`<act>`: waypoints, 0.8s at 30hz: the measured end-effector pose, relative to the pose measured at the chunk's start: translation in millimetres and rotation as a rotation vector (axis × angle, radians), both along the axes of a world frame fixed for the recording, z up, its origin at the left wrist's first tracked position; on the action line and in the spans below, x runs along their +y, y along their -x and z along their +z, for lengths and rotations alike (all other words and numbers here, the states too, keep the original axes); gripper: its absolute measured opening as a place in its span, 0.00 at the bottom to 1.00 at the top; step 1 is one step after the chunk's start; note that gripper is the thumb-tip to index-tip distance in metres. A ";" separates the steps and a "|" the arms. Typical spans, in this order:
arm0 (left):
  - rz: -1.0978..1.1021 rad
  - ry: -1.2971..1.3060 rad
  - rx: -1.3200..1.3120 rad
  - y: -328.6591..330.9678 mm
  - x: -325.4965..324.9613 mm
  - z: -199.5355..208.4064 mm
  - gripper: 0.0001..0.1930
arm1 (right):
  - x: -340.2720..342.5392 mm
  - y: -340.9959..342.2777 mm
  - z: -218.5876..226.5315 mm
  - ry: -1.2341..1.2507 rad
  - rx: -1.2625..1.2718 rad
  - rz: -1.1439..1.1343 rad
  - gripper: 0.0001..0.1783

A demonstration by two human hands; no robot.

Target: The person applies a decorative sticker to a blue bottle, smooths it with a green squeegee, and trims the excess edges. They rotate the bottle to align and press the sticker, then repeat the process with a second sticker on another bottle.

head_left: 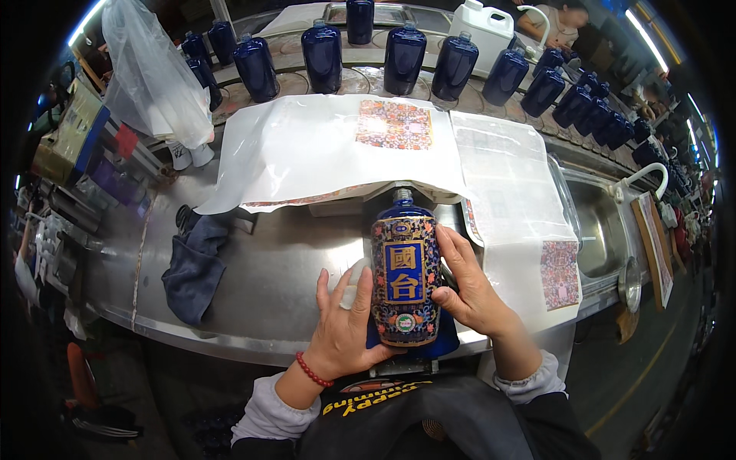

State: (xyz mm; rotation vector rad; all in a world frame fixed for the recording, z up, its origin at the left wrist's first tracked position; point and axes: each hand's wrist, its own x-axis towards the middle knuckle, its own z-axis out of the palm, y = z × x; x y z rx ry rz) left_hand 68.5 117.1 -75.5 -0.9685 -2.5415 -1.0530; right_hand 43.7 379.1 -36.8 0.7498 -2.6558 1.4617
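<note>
A dark blue glass bottle (404, 322) lies tilted over the near edge of the steel bench, neck pointing away from me. An ornate floral decal with gold borders and large gold characters covers its front. My left hand (343, 318) presses along its left side, thumb at the base. Between those fingers shows a whitish piece (351, 287), too hidden to name. My right hand (471, 295) grips the right side, with the thumb on the decal's edge. White decal sheets (307, 153) with printed floral panels lie just beyond the bottle.
Plain blue bottles (322, 57) stand in a row on a curved conveyor (291, 103) at the back. A dark blue cloth (193, 268) is on the bench at left. To the right are a steel sink (598, 222) and a white jug (483, 34) farther back.
</note>
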 end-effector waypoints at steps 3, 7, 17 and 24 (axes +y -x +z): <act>0.014 -0.021 0.041 -3.8 1.6 9.7 0.63 | 3.3 3.4 -0.8 0.058 -0.071 0.014 0.48; -0.025 0.000 -0.005 4.7 -2.3 29.3 0.57 | 5.7 0.2 0.8 0.122 -0.083 0.021 0.48; 0.022 -0.068 -0.111 27.6 11.3 31.1 0.52 | -1.2 -9.7 9.7 -0.033 -0.009 0.052 0.50; 0.093 -0.511 -0.377 37.2 7.8 18.2 0.41 | 2.4 -4.8 7.2 -0.059 0.000 -0.013 0.51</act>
